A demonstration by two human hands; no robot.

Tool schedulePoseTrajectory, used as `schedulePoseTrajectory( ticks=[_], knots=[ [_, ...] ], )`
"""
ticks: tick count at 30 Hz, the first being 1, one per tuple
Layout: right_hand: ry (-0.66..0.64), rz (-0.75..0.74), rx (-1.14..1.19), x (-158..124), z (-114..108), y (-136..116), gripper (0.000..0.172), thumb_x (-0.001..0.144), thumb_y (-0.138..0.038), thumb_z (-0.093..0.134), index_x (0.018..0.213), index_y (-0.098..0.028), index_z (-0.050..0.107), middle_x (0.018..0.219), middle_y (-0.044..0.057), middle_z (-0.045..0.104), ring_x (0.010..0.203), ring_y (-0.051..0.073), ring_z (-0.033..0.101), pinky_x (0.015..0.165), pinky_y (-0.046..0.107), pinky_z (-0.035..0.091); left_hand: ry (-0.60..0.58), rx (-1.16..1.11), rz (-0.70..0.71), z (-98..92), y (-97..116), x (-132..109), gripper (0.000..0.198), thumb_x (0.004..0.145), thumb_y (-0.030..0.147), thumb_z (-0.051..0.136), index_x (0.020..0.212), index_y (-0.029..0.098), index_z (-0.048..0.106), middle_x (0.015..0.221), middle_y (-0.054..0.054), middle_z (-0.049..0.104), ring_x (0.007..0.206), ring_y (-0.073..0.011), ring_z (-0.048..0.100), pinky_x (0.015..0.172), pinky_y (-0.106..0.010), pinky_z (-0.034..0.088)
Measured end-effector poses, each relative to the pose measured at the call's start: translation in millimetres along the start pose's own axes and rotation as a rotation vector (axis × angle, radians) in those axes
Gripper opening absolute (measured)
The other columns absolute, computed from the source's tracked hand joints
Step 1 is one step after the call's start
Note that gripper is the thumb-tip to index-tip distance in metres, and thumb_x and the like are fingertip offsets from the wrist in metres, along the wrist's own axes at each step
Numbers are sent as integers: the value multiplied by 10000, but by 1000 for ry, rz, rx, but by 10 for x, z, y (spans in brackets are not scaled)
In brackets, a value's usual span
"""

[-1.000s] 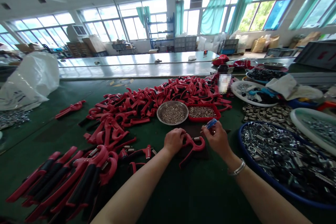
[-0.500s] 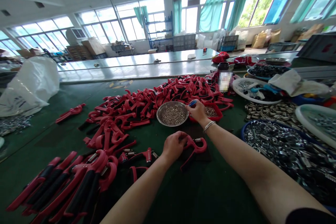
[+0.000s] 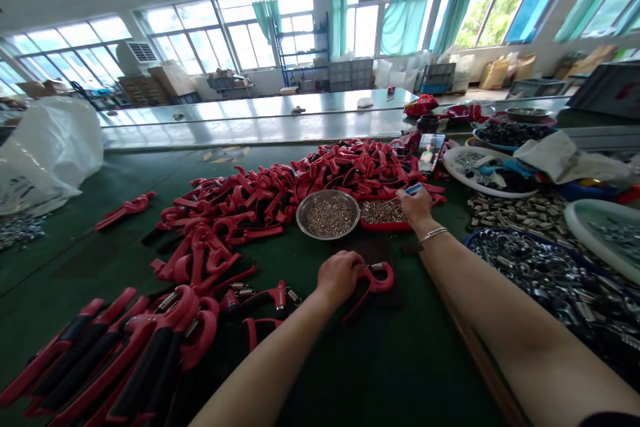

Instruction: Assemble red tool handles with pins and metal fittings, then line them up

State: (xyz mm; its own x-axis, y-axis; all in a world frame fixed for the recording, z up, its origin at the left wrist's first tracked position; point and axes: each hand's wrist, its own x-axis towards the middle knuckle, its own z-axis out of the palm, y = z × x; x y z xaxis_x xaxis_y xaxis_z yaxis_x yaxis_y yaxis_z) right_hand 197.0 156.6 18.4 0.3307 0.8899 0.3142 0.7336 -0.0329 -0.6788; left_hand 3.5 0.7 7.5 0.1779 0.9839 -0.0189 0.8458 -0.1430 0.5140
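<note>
My left hand [image 3: 341,278] has its fingers closed on a red hand gripper [image 3: 381,280] with a metal coil spring, which rests on the green tabletop. The fingers hide part of its upper end. My right hand [image 3: 417,209], wearing a bracelet, is closed around a small blue object [image 3: 414,189] whose kind I cannot make out. It is at the right end of a red tray [image 3: 387,227] of small metal pins or screws. Beside that tray stands a round metal bowl [image 3: 299,217] full of tiny metal parts.
Red hand-gripper parts [image 3: 345,170] form a heap behind the bowls. Assembled hand grippers [image 3: 150,347] lie front left. What looks like a wooden-handled hammer [image 3: 467,333] lies along my right forearm. Metal parts fill a blue basin [image 3: 530,273] at right. A phone [image 3: 430,152] stands behind.
My right hand has moved right, from between the metal bowl and the red tray to the tray's right end, keeping the blue object. My left hand still holds the hand gripper. The wooden handle now shows.
</note>
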Motion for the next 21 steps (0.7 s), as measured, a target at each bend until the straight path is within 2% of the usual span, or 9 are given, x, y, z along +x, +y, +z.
schedulePoseTrajectory(
  ticks=[4,8,10,12,16,21],
  knots=[
    [-132,9,-116,17,-133,185,371,731,-483,579,609,-135,539,613,64,569,618,157,541,565,288,384,2,19,46,23,8,18,177,823,338,494,888,265,643,905,4,607,828,-138,562,687,-218,400],
    [-290,3,-190,13,-180,208,297,856,-408,481,895,-131,579,833,29,595,704,114,569,646,290,476,30,46,76,53,13,16,165,819,351,510,865,266,644,916,15,593,818,-127,559,665,-210,397],
    [-335,-18,-208,-4,-191,199,276,874,-379,463,975,-143,565,910,36,594,741,117,574,667,297,489,47,59,106,79,2,16,150,818,339,518,860,267,642,920,23,593,826,-126,559,670,-209,400],
    [-348,-55,-221,-32,-187,185,300,870,-404,459,917,-135,584,846,27,602,710,116,574,652,292,482,69,79,136,100,-10,14,136,818,327,524,855,267,640,921,29,593,835,-126,557,677,-211,405],
    [-323,-129,-226,-112,-145,88,405,836,-466,455,675,-130,614,629,47,607,594,142,559,546,264,416,71,125,187,107,-18,-9,141,831,311,513,865,248,634,918,16,594,855,-131,547,710,-217,416],
    [-313,-260,-254,-316,-89,-267,375,836,-443,420,769,-143,634,747,80,660,667,164,585,573,251,391,57,244,287,120,5,-58,182,872,239,434,930,221,605,958,-16,584,900,-148,526,763,-241,425]
  ],
)
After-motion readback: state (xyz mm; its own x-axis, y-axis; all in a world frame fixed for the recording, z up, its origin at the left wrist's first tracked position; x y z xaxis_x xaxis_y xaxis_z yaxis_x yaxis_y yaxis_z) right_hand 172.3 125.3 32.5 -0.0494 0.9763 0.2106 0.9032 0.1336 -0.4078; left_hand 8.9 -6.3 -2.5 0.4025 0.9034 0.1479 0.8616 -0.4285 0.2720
